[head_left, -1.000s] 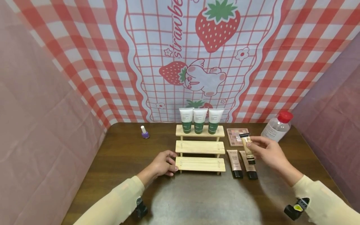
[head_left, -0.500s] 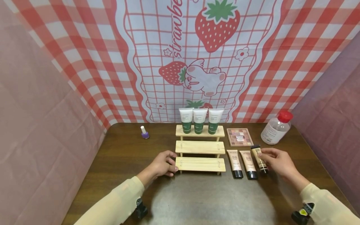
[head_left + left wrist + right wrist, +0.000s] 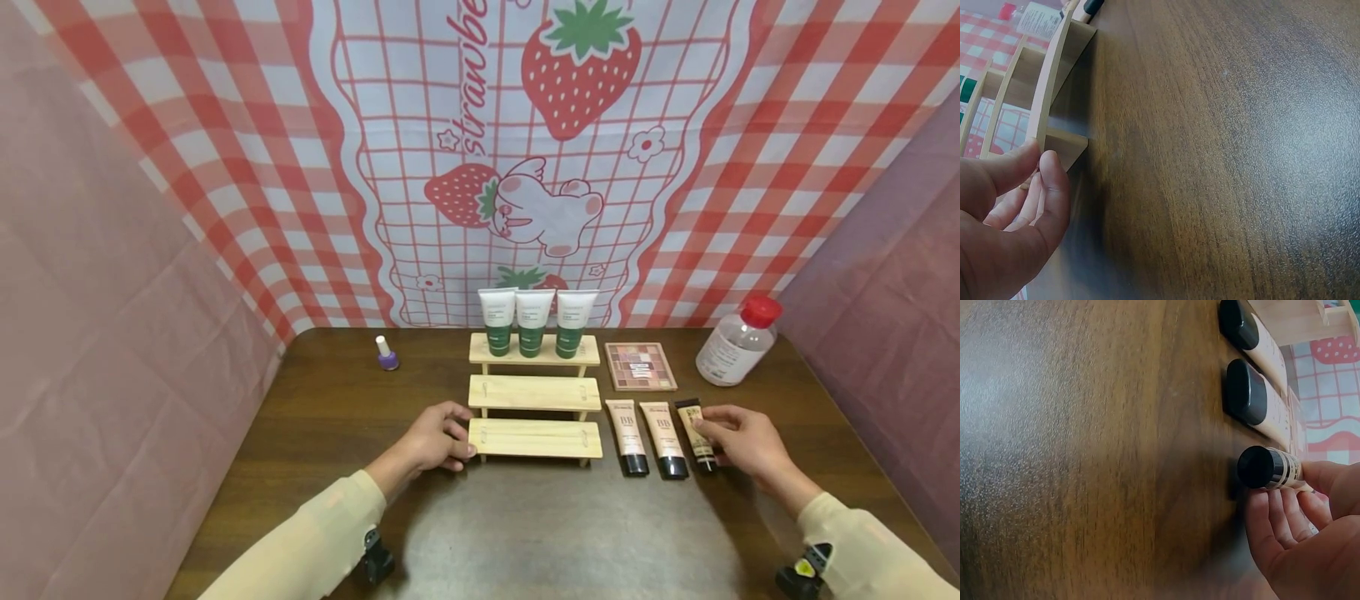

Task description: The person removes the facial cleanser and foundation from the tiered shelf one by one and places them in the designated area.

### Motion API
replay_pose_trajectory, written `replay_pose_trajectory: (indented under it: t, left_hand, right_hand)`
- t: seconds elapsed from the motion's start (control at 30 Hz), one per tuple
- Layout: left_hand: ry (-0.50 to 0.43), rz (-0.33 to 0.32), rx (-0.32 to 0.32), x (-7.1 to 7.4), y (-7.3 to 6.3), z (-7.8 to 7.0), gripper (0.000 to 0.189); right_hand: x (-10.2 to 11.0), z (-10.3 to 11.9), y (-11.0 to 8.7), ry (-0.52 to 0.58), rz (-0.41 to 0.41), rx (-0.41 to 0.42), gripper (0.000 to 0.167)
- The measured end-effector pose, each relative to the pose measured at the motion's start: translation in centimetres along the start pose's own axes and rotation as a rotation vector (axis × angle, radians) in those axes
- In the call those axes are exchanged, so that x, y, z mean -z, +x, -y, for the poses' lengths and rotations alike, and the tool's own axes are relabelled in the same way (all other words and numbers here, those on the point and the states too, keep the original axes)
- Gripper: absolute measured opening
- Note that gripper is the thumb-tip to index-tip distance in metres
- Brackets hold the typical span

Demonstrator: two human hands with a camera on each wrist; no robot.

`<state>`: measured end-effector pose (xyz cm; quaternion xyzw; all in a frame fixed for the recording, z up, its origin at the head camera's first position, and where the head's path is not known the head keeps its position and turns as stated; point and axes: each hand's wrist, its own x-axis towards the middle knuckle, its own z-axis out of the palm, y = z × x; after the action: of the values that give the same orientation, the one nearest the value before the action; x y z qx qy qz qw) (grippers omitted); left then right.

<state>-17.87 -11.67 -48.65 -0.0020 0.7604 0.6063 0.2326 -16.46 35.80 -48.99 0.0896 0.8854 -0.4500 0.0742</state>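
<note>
My right hand (image 3: 750, 440) pinches a small beige concealer tube with black ends (image 3: 699, 437) between thumb and fingers, low over the table. Its round black cap points toward the near side in the right wrist view. Just left of it lie two pink BB cream tubes (image 3: 663, 437) with black caps, side by side. My left hand (image 3: 435, 437) grips the left end of the lowest tier of a three-tier wooden display stand (image 3: 534, 438). Seen from the left wrist, thumb and forefinger (image 3: 1054, 172) close on the board's end.
White-and-green tubes (image 3: 531, 323) stand in a row on the stand's top tier. Behind the BB creams lies an eyeshadow palette (image 3: 640, 367). A clear bottle with a red cap (image 3: 735, 346) stands back right, a purple nail polish bottle (image 3: 386, 354) back left.
My right hand has moved right and down with the concealer tube, from above the right BB cream to the spot beside it. The left hand stays at the stand.
</note>
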Motion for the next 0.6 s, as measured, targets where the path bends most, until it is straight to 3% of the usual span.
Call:
replay_pose_trajectory:
  t: [0.6]
  left_hand:
    - [-0.002, 0.000, 0.000, 0.04, 0.16, 0.12, 0.053]
  right_hand:
    - [-0.10, -0.59, 0.34, 0.016, 0.004, -0.019, 0.057]
